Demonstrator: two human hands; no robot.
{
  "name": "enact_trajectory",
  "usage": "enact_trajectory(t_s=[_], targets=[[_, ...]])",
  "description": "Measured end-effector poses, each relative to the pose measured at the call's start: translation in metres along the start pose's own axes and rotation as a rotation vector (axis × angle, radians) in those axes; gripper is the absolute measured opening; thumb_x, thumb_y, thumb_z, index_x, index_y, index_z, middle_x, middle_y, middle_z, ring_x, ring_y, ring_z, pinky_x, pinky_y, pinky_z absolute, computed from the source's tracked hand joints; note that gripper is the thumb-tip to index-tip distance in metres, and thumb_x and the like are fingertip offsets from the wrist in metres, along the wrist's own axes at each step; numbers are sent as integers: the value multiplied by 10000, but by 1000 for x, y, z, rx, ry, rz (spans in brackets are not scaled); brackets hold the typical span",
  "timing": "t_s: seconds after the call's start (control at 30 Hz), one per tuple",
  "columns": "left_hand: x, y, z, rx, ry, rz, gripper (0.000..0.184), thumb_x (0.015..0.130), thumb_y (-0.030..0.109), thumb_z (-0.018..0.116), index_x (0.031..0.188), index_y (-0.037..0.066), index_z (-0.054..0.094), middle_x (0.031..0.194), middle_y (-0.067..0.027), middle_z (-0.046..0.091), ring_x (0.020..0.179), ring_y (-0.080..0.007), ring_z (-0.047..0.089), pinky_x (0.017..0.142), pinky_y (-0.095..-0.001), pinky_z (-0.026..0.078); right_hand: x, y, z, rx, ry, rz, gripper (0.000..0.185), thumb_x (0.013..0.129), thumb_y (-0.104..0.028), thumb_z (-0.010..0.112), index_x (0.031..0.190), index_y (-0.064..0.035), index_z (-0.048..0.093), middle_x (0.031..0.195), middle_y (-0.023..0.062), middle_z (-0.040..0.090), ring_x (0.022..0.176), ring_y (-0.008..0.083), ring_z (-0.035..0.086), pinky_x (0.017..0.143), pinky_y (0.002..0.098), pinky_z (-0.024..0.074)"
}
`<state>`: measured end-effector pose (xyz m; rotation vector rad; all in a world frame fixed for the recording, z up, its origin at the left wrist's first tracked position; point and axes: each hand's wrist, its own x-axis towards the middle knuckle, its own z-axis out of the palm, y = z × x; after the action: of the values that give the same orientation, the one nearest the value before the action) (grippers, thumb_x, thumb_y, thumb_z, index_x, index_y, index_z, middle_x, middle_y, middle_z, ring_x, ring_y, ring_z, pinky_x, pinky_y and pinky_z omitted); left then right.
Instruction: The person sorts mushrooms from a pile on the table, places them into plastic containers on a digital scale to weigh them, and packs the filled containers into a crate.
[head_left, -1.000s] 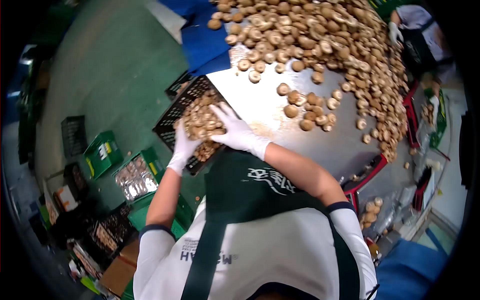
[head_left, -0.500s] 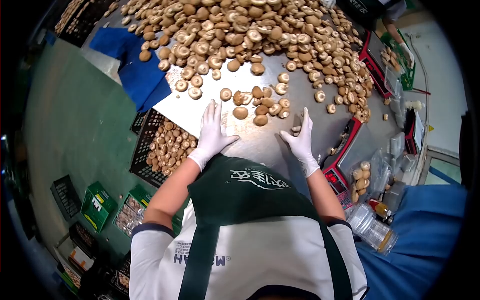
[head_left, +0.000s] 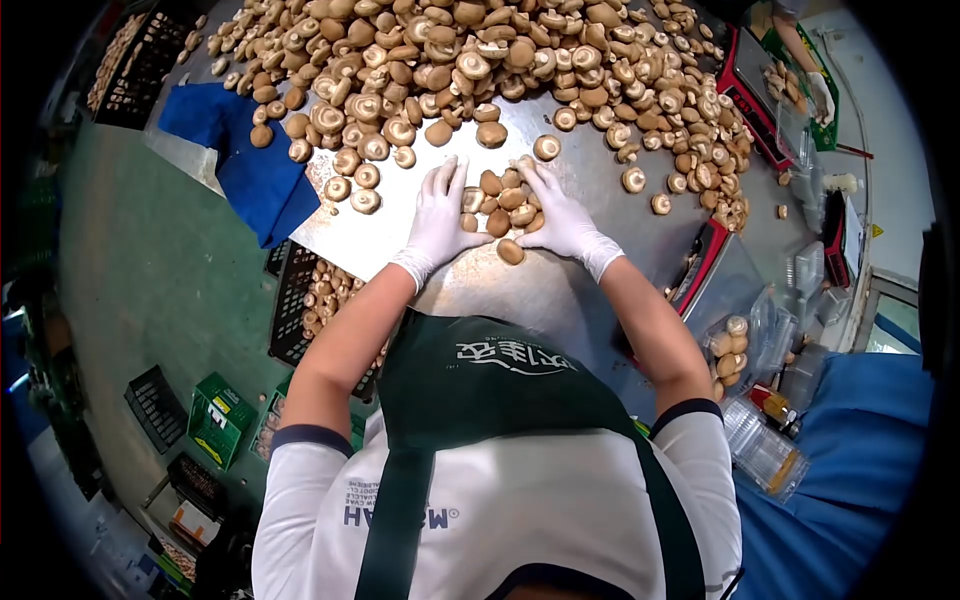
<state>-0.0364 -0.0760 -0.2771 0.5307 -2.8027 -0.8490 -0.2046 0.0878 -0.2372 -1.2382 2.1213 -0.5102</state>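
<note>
A small cluster of brown-capped mushrooms [head_left: 498, 222] lies on the metal table between my two white-gloved hands. My left hand [head_left: 440, 220] rests along its left side, fingers stretched out and thumb pointing inward. From the right, my right hand [head_left: 560, 220] curves around the cluster, its fingers extended and its fingertips beside the upper mushrooms. Both hands are open and appear to touch the outer mushrooms. One mushroom [head_left: 510, 252] sits closest to me, just by the thumbs. A single mushroom [head_left: 547, 147] lies beyond my right fingertips.
A large heap of mushrooms [head_left: 440, 60] covers the far table. A blue cloth [head_left: 240, 160] hangs over the left edge, above a black crate [head_left: 292, 310] of mushrooms. Red scales [head_left: 700, 265] and clear plastic boxes [head_left: 765, 450] stand right. A co-worker's gloved hand [head_left: 822, 98] is at far right.
My hands have moved forward and inward, the right one farther left. The loose mushrooms between them are now bunched into a tighter cluster.
</note>
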Motion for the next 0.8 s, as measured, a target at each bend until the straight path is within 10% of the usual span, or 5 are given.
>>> enact_trajectory(t_s=[0.33,0.5,0.8], targets=[[-14,4,-8,-82,-12,-76,788,644,206,835,1324,39,473,1419,-222,372,1287,-407,383,1095,-450,363,-1,-30,34,134,41,51,1020,653,-230,861,1494,-141,291,1499,164,302,1342,376,400,1118,401,380],[-22,-9,-11,-171,9,-100,527,709,131,757,1191,29,572,1419,-216,401,1294,-403,408,1079,-427,395,-2,-27,45,64,167,10,918,684,-250,830,1463,-183,351,1497,89,351,1183,337,568,999,401,488],[-30,-15,-7,-441,180,-159,484,731,163,775,1153,20,587,1364,-230,454,1240,-402,483,1070,-420,402,12,-42,47,56,105,-46,868,677,-200,823,1438,-223,405,1451,101,397,1171,346,568,1003,400,482]])
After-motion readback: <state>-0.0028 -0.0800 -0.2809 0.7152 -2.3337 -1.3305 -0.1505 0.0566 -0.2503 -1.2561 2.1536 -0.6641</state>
